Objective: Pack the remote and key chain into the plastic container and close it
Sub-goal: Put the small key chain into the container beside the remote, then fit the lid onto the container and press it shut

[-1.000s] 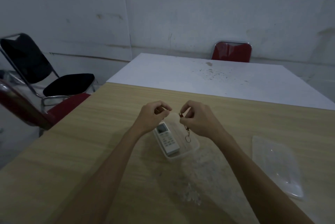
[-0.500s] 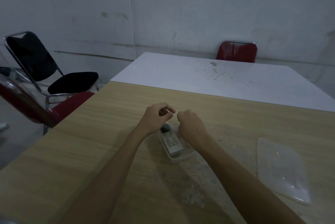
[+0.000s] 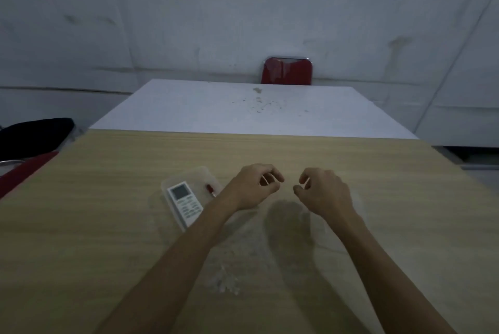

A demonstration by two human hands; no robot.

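The clear plastic container (image 3: 199, 170) stands open on the wooden table (image 3: 108, 212), left of my hands. Inside it the white remote (image 3: 186, 202) lies face up, with the key chain (image 3: 210, 190) beside it, of which only a small red piece shows. My left hand (image 3: 251, 187) hovers just right of the container, fingers loosely curled and holding nothing. My right hand (image 3: 324, 190) is a little further right, also loosely curled and empty. The clear lid (image 3: 357, 205) lies flat under my right hand and forearm, with only faint edges showing.
A white table (image 3: 216, 109) adjoins the far edge of the wooden one, with a red chair (image 3: 287, 71) behind it against the wall. At the left edge are a black chair seat (image 3: 32, 133) and a red one (image 3: 21, 168).
My right hand let go of the key chain, which now lies in the container. Both hands moved right, away from the container and over the lid. The view swung to the right.
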